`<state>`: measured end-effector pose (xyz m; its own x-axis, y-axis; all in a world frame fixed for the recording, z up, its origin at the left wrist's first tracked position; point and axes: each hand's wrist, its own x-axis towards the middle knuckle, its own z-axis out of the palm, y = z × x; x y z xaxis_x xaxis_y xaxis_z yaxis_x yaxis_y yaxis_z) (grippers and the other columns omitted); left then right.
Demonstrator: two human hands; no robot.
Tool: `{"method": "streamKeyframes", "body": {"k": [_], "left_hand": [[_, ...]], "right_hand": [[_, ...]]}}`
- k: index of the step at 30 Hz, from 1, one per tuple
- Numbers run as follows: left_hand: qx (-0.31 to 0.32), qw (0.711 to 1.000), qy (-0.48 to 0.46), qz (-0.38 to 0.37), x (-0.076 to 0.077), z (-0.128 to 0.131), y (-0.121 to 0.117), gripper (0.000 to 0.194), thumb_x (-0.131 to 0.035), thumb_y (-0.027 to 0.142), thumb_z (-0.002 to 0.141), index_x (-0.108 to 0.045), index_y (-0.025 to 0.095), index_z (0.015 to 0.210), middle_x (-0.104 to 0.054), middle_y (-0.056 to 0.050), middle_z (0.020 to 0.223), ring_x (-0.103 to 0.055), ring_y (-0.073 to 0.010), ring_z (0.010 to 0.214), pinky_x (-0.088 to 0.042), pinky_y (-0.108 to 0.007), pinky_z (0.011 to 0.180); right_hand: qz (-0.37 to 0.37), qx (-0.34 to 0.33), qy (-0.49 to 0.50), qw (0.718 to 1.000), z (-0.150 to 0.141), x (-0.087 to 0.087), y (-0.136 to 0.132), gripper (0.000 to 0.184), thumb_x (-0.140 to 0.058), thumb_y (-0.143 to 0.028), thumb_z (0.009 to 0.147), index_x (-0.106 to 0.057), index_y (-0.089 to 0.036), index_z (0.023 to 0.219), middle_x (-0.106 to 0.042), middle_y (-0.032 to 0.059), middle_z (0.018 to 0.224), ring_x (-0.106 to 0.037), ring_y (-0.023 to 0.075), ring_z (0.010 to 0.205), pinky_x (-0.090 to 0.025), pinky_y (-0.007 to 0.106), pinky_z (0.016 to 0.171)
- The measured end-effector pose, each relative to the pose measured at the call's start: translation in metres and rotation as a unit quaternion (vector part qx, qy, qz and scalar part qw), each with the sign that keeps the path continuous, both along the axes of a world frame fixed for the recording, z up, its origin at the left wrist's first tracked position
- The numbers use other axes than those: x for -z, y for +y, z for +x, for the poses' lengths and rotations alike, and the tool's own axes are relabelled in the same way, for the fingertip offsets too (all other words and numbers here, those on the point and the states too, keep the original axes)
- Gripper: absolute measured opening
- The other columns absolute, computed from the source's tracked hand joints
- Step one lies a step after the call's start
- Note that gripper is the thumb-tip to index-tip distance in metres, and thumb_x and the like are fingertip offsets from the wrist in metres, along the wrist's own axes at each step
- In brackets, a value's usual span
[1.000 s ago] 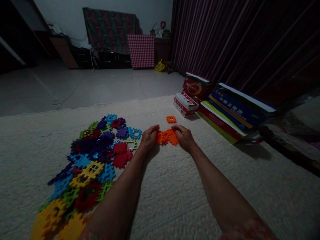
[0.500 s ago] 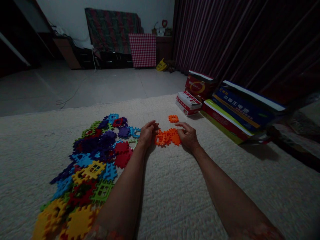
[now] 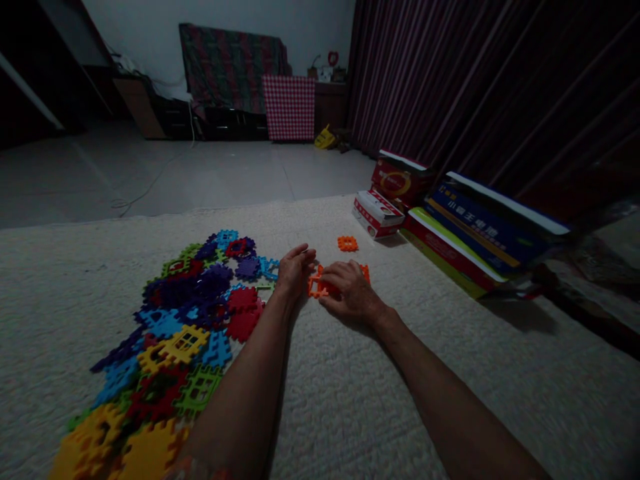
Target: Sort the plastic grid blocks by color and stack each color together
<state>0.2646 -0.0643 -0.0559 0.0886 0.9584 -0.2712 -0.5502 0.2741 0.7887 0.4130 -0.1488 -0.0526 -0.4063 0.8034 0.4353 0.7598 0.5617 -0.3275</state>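
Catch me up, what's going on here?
A person is handling orange toothed plastic pieces on a pale quilted mat. The right hand lies over them, hiding most of them. The left hand is by their left end; whether it touches them is unclear. One more orange piece lies apart, just beyond the right hand. A heap of mixed-colour pieces lies to the left.
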Motion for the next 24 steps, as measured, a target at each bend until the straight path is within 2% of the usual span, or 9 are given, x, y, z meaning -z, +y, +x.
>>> {"method": "streamKeyframes", "body": {"k": [3, 6, 9, 12, 17, 24], "left_hand": [[-0.011, 1.0, -0.021, -0.013, -0.002, -0.001, 0.0, 0.041, -0.065, 0.004, 0.072, -0.064, 0.013, 0.111, -0.071, -0.008, 0.086, -0.066, -0.0139, 0.074, -0.05, -0.023, 0.066], [-0.012, 1.0, -0.023, -0.016, -0.003, -0.002, 0.0, 0.039, -0.062, 0.004, 0.074, -0.063, 0.012, 0.111, -0.072, -0.008, 0.086, -0.066, -0.0138, 0.071, -0.05, -0.024, 0.065], [-0.005, 1.0, -0.011, -0.014, -0.003, -0.002, 0.0, 0.036, -0.062, 0.004, 0.074, -0.064, 0.012, 0.11, -0.072, -0.009, 0.088, -0.065, -0.0134, 0.069, -0.05, -0.025, 0.064], [-0.008, 1.0, -0.011, -0.014, -0.003, -0.002, 0.0, 0.036, -0.064, 0.005, 0.073, -0.064, 0.012, 0.108, -0.072, -0.009, 0.087, -0.066, -0.0141, 0.072, -0.05, -0.024, 0.064], [-0.005, 1.0, -0.015, -0.013, -0.002, -0.001, 0.0, 0.033, -0.065, 0.005, 0.074, -0.064, 0.011, 0.106, -0.073, -0.009, 0.085, -0.066, -0.0131, 0.07, -0.05, -0.022, 0.061], [-0.001, 1.0, -0.017, -0.001, 0.001, 0.0, 0.0, 0.039, -0.067, 0.007, 0.072, -0.064, 0.011, 0.111, -0.072, -0.01, 0.085, -0.067, -0.0153, 0.074, -0.05, -0.025, 0.064]], "right_hand": [[0.003, -0.016, 0.067, 0.998, 0.005, -0.002, 0.004, 0.03, -0.071, -0.028, 0.082, -0.068, -0.022, 0.111, -0.071, 0.0094, 0.117, -0.061, 0.027, 0.113, -0.04, 0.05, 0.103], [0.016, -0.009, 0.158, 0.987, 0.023, -0.002, 0.022, 0.03, -0.065, -0.026, 0.083, -0.067, -0.021, 0.112, -0.07, 0.0098, 0.117, -0.064, 0.025, 0.112, -0.047, 0.046, 0.101], [0.023, 0.089, 0.225, 0.97, 0.049, 0.006, 0.054, 0.029, -0.062, -0.03, 0.08, -0.068, -0.021, 0.107, -0.071, 0.01, 0.113, -0.066, 0.0255, 0.107, -0.053, 0.045, 0.096], [-0.01, 0.168, 0.28, 0.945, 0.072, 0.02, 0.086, 0.032, -0.061, -0.034, 0.076, -0.068, -0.02, 0.104, -0.07, 0.0094, 0.11, -0.066, 0.0262, 0.104, -0.058, 0.044, 0.087], [-0.035, 0.171, 0.275, 0.946, 0.088, 0.04, 0.11, 0.038, -0.06, -0.031, 0.072, -0.066, -0.021, 0.108, -0.07, 0.0089, 0.112, -0.068, 0.0243, 0.102, -0.057, 0.045, 0.093], [-0.024, 0.158, 0.23, 0.96, 0.089, 0.042, 0.111, 0.038, -0.058, -0.032, 0.076, -0.066, -0.019, 0.112, -0.067, 0.0127, 0.125, -0.064, 0.0253, 0.117, -0.048, 0.048, 0.106]]}}
